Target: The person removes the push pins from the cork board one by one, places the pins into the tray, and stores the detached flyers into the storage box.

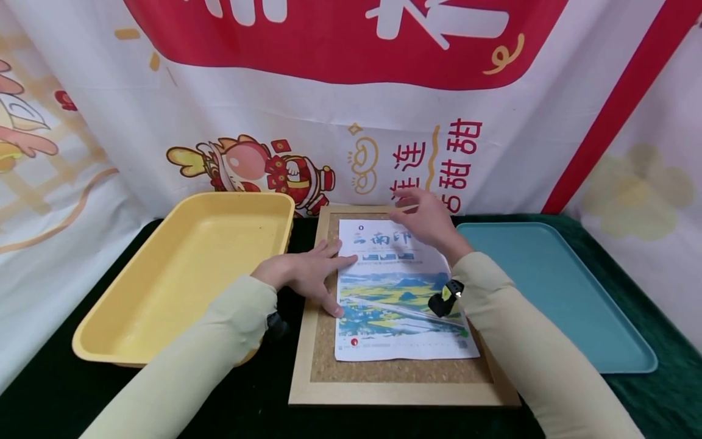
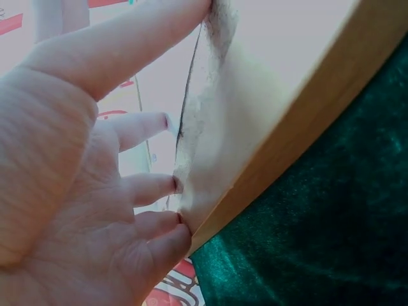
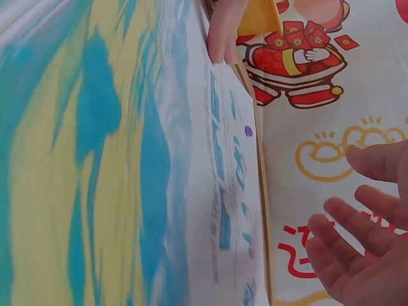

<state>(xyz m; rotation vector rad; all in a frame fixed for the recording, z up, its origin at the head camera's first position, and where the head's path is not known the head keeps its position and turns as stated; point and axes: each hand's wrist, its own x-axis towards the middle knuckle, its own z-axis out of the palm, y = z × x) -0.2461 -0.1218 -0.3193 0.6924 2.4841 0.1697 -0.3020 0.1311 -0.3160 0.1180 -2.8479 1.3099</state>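
Observation:
A printed poster point(image 1: 400, 292) with a blue and yellow landscape and blue lettering lies on a wood-framed corkboard point(image 1: 403, 372). Its right edge curls up a little. My left hand point(image 1: 307, 269) rests at the poster's left edge, fingers spread and thumb at the lower side. The left wrist view shows that hand's palm point(image 2: 70, 210) beside the board's wooden frame point(image 2: 280, 140). Over the board's top edge my right hand point(image 1: 425, 222) is raised, fingers loosely bent, with nothing between them. A small round purple pin point(image 3: 248, 131) sits near the poster's top left corner.
To the left stands a yellow tray point(image 1: 203, 262), and on the right lies a flat teal tray point(image 1: 554, 292). Dark green cloth point(image 1: 263, 390) covers the table. A printed white and red fabric backdrop point(image 1: 307, 103) hangs right behind the board.

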